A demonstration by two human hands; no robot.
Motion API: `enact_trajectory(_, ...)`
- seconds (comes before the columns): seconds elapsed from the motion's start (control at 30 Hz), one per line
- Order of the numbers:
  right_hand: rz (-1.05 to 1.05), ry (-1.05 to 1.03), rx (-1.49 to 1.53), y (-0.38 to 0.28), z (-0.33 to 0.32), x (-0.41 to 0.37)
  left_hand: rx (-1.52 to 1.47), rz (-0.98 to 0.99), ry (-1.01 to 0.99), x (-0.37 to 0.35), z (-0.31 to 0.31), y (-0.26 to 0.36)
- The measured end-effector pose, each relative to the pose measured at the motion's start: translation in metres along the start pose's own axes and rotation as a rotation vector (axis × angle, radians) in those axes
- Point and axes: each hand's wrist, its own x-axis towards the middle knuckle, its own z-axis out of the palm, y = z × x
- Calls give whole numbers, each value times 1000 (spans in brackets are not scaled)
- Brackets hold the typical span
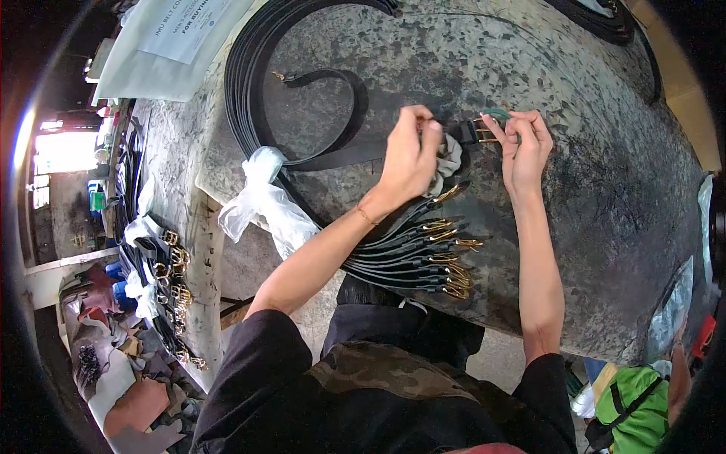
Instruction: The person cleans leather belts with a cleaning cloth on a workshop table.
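Observation:
A black belt (340, 157) lies across the worktable, its gold-toned buckle (484, 135) between my two hands. My left hand (412, 155) is curled closed over the belt near the buckle, with a crumpled grey cloth (448, 163) against its fingers; part of the grip is hidden. With bent fingers, my right hand (525, 147) pinches a small green piece (497, 113) at the buckle's right side. Just below my hands, a bundle of black belts (401, 257) shows several gold buckles. The single belt's other end curls at the upper left.
Clear plastic (265, 197) wraps the bundle at the table's left edge (208, 181). More buckled belts (162, 280) hang at the left, above leather scraps (140, 401). A printed plastic package (170, 45) lies upper left. A green bag (635, 408) and another person's arm (678, 374) are lower right.

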Motion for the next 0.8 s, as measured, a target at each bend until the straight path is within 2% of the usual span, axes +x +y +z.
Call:
enact_trajectory(0.03, 13, 17, 25, -1, 0, 0, 19, -13, -126, -1, -7, 9)
enact_trajectory(0.07, 25, 34, 46, -3, 0, 1, 15, -11, -122, -3, -14, 15)
enact_trajectory(0.13, 31, 38, 73, -5, 0, 2, 422, 443, -364, -8, -26, 22)
enact_trajectory(0.17, 41, 48, 108, -5, 0, 2, 414, 499, -369, -10, -29, 20)
enact_trajectory(0.3, 65, 85, 108, -7, 4, 1, 578, 547, -358, -2, -31, 20)
enact_trajectory(0.47, 82, 94, 164, -6, 0, 3, 596, 642, -374, 0, -15, 8)
enact_trajectory(0.63, 62, 85, 124, -3, 0, 2, 595, 560, -385, -3, -18, 9)
enact_trajectory(0.73, -45, 37, 3, -2, 1, -3, 609, 556, -348, -4, -14, 9)
enact_trajectory(0.8, -137, 59, -368, -5, -3, -3, 639, 578, -326, -5, -15, 10)
